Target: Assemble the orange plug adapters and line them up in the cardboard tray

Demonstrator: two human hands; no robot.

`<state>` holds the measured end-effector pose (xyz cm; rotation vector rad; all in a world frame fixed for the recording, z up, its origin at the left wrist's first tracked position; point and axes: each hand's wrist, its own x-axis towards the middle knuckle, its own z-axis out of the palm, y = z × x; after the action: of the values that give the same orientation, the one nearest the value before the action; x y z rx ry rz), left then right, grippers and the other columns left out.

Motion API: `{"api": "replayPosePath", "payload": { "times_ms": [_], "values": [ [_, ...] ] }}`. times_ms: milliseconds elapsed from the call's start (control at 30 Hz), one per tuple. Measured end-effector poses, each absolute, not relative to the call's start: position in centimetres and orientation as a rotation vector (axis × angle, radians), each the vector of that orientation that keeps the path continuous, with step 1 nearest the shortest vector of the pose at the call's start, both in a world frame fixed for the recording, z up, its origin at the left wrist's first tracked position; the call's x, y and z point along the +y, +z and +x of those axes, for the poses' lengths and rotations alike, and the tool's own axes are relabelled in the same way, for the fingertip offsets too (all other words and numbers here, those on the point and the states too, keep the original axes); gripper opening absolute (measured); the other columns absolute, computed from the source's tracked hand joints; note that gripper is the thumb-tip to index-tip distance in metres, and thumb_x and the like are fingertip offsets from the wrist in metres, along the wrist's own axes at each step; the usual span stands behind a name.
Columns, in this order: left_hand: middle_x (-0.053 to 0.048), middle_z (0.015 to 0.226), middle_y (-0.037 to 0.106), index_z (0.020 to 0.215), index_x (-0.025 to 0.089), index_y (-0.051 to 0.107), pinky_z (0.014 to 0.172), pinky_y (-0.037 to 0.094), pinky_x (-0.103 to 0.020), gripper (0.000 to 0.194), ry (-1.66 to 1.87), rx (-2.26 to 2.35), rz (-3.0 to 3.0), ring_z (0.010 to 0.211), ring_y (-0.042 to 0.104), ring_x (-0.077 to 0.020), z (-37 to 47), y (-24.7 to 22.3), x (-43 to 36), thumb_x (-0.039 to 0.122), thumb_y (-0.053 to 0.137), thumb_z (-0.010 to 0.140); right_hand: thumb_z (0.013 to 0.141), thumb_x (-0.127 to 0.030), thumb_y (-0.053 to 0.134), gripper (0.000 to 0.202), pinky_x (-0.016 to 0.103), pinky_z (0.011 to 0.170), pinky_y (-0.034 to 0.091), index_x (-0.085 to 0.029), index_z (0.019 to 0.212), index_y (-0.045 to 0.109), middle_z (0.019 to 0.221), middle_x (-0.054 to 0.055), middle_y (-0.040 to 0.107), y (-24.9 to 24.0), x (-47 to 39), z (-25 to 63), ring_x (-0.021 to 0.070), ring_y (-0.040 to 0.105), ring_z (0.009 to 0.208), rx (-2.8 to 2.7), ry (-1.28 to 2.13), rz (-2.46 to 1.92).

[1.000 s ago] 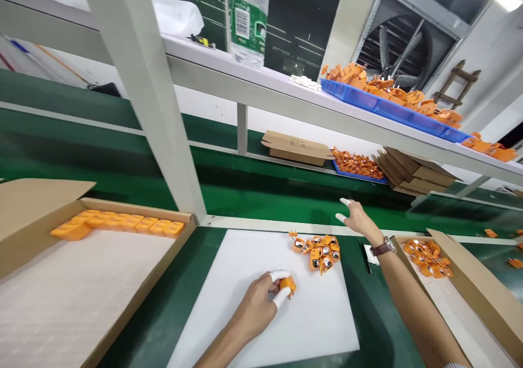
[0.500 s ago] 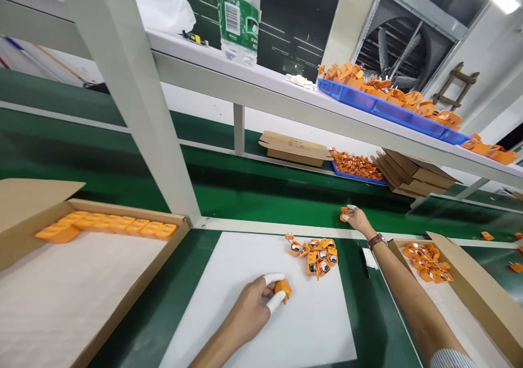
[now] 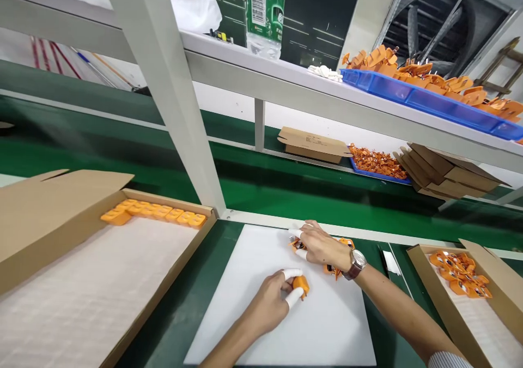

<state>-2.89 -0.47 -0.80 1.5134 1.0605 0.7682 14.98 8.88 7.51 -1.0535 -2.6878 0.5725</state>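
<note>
Over the white mat (image 3: pixel 261 324), my left hand (image 3: pixel 273 300) pinches an orange piece (image 3: pixel 300 286) between thumb and fingers with white finger covers. My right hand (image 3: pixel 321 245), with a watch on its wrist, reaches across the mat's far part. Its covered fingertips close around an orange part (image 3: pixel 298 243) at the left end of a group of orange parts. The hand and wrist hide much of that group; a few parts (image 3: pixel 346 242) show behind the wrist.
An open carton (image 3: pixel 163 264) with a row of orange pieces is at left; another carton (image 3: pixel 433 286) holds orange parts at right. A shelf (image 3: pixel 286 76) above bears a bottle (image 3: pixel 265 16) and a blue tray (image 3: pixel 408 94). A post (image 3: pixel 171 101) rises beyond the mat.
My right hand has come back from the green belt beyond the mat to the orange parts on it. My left hand keeps its orange piece. The view has shifted somewhat.
</note>
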Motion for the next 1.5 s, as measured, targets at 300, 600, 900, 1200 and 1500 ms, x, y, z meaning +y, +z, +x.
{"api": "replayPosePath", "payload": {
  "times_ms": [300, 600, 900, 1200, 1500],
  "values": [
    [-0.012, 0.104, 0.077, 0.109, 0.014, 0.070, 0.088, 0.059, -0.038, 0.034, 0.902, 1.023, 1.274, 0.092, 0.074, -0.0256, -3.0, -1.0, -0.2, 0.030, 0.073, 0.079, 0.095, -0.024, 0.058, 0.051, 0.046, 0.102, 0.050, -0.027, 0.145, 0.047, 0.134, 0.011, 0.061, 10.0, 1.0, 18.2, 0.0277, 0.060, 0.119, -2.282, 0.725, -1.305],
    [-0.011, 0.103, 0.079, 0.099, 0.015, 0.075, 0.093, 0.060, -0.041, 0.039, 0.948, 0.922, 1.123, 0.097, 0.075, -0.0277, -3.4, -0.1, -0.3, 0.038, 0.085, 0.070, 0.084, -0.033, 0.075, 0.040, 0.046, 0.098, 0.056, -0.022, 0.122, 0.067, 0.111, 0.008, 0.073, 1.6, -1.3, 16.6, 0.0250, 0.072, 0.101, -1.604, 1.403, -1.141],
    [-0.011, 0.105, 0.079, 0.106, 0.016, 0.076, 0.091, 0.060, -0.041, 0.039, 0.894, 0.967, 1.153, 0.094, 0.075, -0.0264, -3.2, -1.7, -0.1, 0.037, 0.083, 0.074, 0.082, -0.039, 0.077, 0.049, 0.044, 0.092, 0.057, -0.021, 0.124, 0.059, 0.106, 0.008, 0.072, -2.6, -1.5, 16.4, 0.0226, 0.071, 0.097, -1.372, 1.467, -1.062],
    [-0.013, 0.125, 0.066, 0.127, 0.021, 0.065, 0.087, 0.058, -0.035, 0.050, 0.781, 0.884, 1.402, 0.098, 0.068, -0.0223, -4.4, 0.2, -0.2, 0.031, 0.079, 0.080, 0.087, -0.033, 0.074, 0.046, 0.041, 0.090, 0.056, -0.022, 0.128, 0.056, 0.107, 0.006, 0.073, -1.7, -1.8, 16.6, 0.0202, 0.071, 0.098, -1.275, 1.544, -0.986],
    [-0.012, 0.114, 0.070, 0.128, 0.020, 0.066, 0.089, 0.056, -0.036, 0.042, 0.702, 0.905, 1.370, 0.096, 0.066, -0.0229, -5.2, 0.5, 0.0, 0.035, 0.070, 0.089, 0.089, -0.037, 0.072, 0.045, 0.042, 0.092, 0.057, -0.023, 0.129, 0.055, 0.111, 0.008, 0.073, -1.8, -2.5, 16.4, 0.0213, 0.070, 0.102, -1.277, 1.531, -0.974]
  ]
}}
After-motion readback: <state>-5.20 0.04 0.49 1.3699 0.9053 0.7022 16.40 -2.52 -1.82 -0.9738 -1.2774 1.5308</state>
